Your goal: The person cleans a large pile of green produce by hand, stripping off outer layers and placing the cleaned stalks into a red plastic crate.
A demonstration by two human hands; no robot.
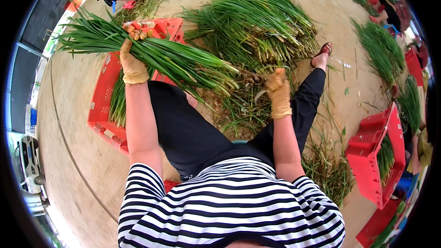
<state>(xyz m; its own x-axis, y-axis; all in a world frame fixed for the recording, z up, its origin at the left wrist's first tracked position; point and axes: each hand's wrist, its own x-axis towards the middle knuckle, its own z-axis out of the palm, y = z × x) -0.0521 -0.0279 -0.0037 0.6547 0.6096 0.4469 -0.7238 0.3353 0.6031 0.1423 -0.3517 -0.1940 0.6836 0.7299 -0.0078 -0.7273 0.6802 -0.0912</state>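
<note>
My left hand point(134, 51), in a tan glove with orange fingertips, is closed round a bundle of long green leafy stalks point(179, 58). The leaves point left and the pale root ends point right, towards my other hand. My right hand point(277, 84), gloved the same way, is curled just right of those root ends and slightly blurred. Dry, stringy plant matter shows at its fingers; whether they grip it is unclear. A curved pale thing, perhaps a blade, lies beside it. Beyond both hands a large heap of green stalks point(255, 24) rests on the floor.
A red plastic crate point(103, 100) with stalks stands left, partly under my left arm. Plant scraps point(241, 110) lie between my legs, more trimmings point(330, 168) to the right. Another red crate point(367, 151) holds stalks at right. Seated people are at the upper left and upper right.
</note>
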